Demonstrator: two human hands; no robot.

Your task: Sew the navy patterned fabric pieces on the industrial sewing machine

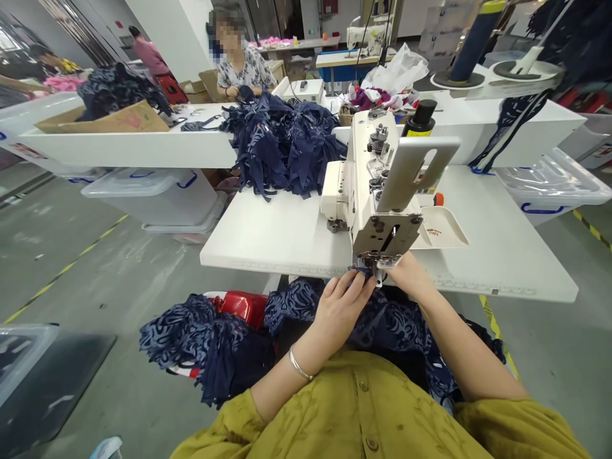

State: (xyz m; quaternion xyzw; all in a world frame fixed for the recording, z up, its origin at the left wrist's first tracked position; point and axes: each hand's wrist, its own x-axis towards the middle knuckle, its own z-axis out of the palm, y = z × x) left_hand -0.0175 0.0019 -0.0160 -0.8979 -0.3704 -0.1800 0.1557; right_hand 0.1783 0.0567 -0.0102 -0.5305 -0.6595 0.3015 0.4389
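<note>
A cream sewing machine (pixel 358 191) stands on the white table (pixel 277 233), its needle area close to the table's front edge. My left hand (pixel 342 303), a silver bangle on its wrist, presses its bent fingers on a small piece of navy fabric (pixel 361 271) beside the needle. On the other side of the needle is my right hand (pixel 408 274); its fingertips are hidden behind the machine's foot and plate. Navy patterned fabric (pixel 291 303) lies across my lap, below the table edge.
A heap of navy fabric pieces (pixel 291 140) covers the table's back left. Right of the machine sits a cream tray (pixel 452 228) with small brown bits. A dark thread cone (pixel 471 51) stands at the back. Another person (pixel 248 67) sits opposite. Plastic bins (pixel 157 197) flank the table.
</note>
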